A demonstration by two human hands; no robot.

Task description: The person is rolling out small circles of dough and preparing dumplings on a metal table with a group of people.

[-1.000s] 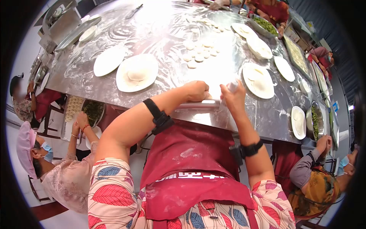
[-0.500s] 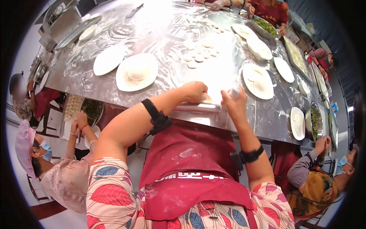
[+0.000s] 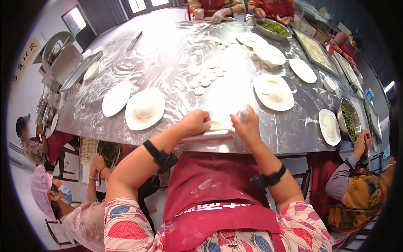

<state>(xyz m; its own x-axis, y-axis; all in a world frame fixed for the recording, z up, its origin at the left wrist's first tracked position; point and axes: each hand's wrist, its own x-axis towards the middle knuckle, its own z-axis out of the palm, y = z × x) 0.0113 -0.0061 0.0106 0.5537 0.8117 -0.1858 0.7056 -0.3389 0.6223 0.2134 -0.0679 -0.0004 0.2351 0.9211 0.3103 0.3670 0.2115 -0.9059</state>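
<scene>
The left hand (image 3: 196, 122) is curled, fingertips at a dough piece (image 3: 215, 125) lying just to its right on the table (image 3: 268, 134), long axis left-right; whether they pinch it is unclear. Farther right, the right hand (image 3: 247, 124) wraps a blurred, whitish object (image 3: 243, 113).

Left grip (image 3: 195, 122) and right grip (image 3: 247, 127) curl near each other (forearms (image 3: 171, 136) angled inward)
</scene>
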